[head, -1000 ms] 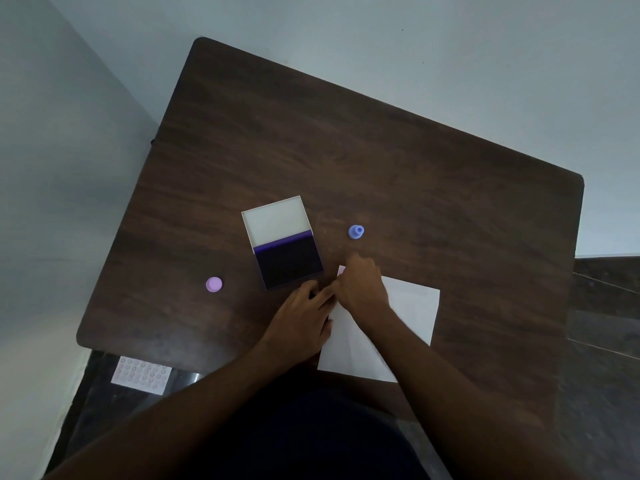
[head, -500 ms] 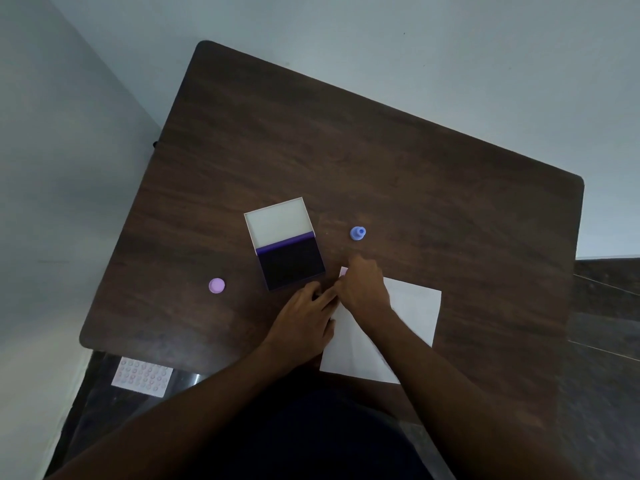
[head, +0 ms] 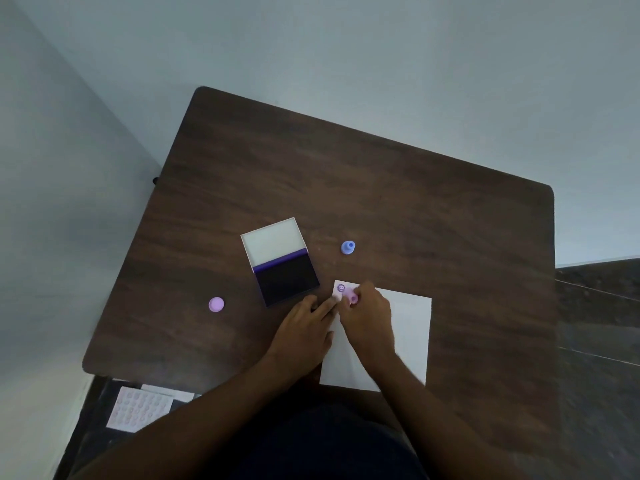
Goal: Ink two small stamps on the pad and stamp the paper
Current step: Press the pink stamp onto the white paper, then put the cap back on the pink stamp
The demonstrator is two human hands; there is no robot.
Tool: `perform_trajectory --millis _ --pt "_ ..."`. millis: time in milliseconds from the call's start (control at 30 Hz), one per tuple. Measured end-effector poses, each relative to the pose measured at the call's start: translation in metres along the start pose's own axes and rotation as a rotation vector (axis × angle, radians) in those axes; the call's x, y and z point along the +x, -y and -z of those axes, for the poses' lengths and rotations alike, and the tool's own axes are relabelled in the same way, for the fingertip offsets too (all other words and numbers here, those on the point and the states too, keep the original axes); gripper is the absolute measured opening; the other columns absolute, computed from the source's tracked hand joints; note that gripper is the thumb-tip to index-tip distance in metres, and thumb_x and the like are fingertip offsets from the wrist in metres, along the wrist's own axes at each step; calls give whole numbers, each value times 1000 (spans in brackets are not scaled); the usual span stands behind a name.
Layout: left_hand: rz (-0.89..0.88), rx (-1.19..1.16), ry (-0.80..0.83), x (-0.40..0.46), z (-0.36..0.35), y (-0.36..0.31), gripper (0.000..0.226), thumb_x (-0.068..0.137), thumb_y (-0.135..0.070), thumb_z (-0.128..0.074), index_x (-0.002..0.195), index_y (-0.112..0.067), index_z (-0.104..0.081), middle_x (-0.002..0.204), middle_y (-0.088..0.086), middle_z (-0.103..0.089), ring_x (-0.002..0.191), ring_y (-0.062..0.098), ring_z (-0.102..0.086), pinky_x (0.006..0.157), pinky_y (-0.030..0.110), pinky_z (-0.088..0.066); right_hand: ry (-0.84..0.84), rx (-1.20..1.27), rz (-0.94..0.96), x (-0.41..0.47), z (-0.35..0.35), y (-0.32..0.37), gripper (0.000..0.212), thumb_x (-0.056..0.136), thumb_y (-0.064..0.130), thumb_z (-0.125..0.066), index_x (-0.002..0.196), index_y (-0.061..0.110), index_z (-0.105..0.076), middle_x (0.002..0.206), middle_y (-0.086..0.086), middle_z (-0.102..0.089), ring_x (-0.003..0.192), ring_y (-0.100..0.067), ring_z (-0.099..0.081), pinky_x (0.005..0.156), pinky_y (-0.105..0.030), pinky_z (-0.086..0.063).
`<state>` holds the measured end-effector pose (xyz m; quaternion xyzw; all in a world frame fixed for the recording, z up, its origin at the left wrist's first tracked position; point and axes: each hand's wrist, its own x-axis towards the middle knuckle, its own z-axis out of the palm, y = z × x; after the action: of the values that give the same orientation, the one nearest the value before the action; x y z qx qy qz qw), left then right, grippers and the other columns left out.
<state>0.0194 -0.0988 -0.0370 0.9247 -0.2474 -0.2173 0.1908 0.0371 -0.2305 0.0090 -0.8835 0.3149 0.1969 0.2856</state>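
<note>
Lifted since a second ago: right hand (head: 369, 320), fingers pinching pink stamp (head: 353, 298) just off the paper (head: 408, 327), purple imprint (head: 341, 288) uncovered at its far-left corner. Left hand (head: 304, 327) flat, fingertips pinning paper edge. Ink pad (head: 287, 277) open alongside; blue stamp (head: 348, 247) beyond; pink cap (head: 216, 304) left on desk (head: 381, 188).

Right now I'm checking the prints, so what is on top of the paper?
On the paper, one purple print shows at its far left corner. The right hand holds a pink stamp over it; anything beneath both hands stays hidden.
</note>
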Motion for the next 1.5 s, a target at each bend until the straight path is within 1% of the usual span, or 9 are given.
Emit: perform_trajectory --millis 267,600,733,867,1000,1133,1300,1433,1500 --pt "4 73 5 7 6 -9 55 93 -47 -47 142 -23 -39 147 -2 -43 130 20 -42 111 35 -29 -91 128 5 -34 5 -28 19 91 39 -54 85 21 -51 84 9 -54 63 -5 -47 58 -4 -25" --pt "-8 -33 -55 0 18 -8 43 96 -42 -43 134 -23 -50 140 -2 -50 125 17 -46 111 31 -25 -154 179 12 -29 12 -30 25 91 38 -56 95 15 -66 101 -2 -70 85 -12 -61 82 -25 -47" --pt "133 -234 -39 -22 20 9 42 96 -37 -48 134 -20 -49 141 0 -48 125 15 -45 110 22 -20 -121 234 106 -32 11 -20 25 86 40 -63 94 18 -71 95 3 -71 72 -3 -58 73 -8 -41" --pt "258 -278 -143 -49 29 37 36 95 -21 -53 130 -13 -54 135 8 -53 123 19 -48 105 22 -25 29 318 157 -34 7 -4 28 85 42 -64 96 18 -71 94 4 -70 81 -8 -64 79 -25 -55" --pt "405 -303 -415 -68 40 53 27 96 -7 -45 107 4 -66 104 25 -67 96 40 -65 94 35 -43 84 305 273 -38 -1 15 25 83 40 -67 93 18 -71 86 6 -69 79 -6 -63 80 -21 -52" --pt "458 -370 -394 -81 42 78 26 94 -25 -53 116 -17 -64 115 4 -63 108 19 -55 98 30 -42 131 295 286 -39 -11 34 31 81 43 -68 98 17 -71 92 1 -72 85 -14 -66 84 -28 -54" --pt "604 -365 -517 -86 35 89 19 91 -27 -59 108 -21 -65 113 0 -64 103 14 -57 98 26 -40 184 300 311 -42 -19 49 27 78 47 -69 93 25 -69 83 10 -69 75 -6 -66 67 -8 -48" --pt "660 -299 -656 -91 37 101 17 85 -29 -67 101 -28 -63 104 -9 -59 93 -2 -45 87 17 -36 218 321 318 -41 -25 55 28 81 37 -71 105 22 -70 93 6 -72 79 -9 -68 78 -22 -56" --pt "672 -299 -660 -91 36 106 26 84 -30 -67 110 -28 -61 112 -8 -59 102 4 -49 92 19 -35 207 331 320 -41 -27 58 27 83 32 -70 107 20 -70 96 4 -72 78 -9 -68 78 -23 -56"
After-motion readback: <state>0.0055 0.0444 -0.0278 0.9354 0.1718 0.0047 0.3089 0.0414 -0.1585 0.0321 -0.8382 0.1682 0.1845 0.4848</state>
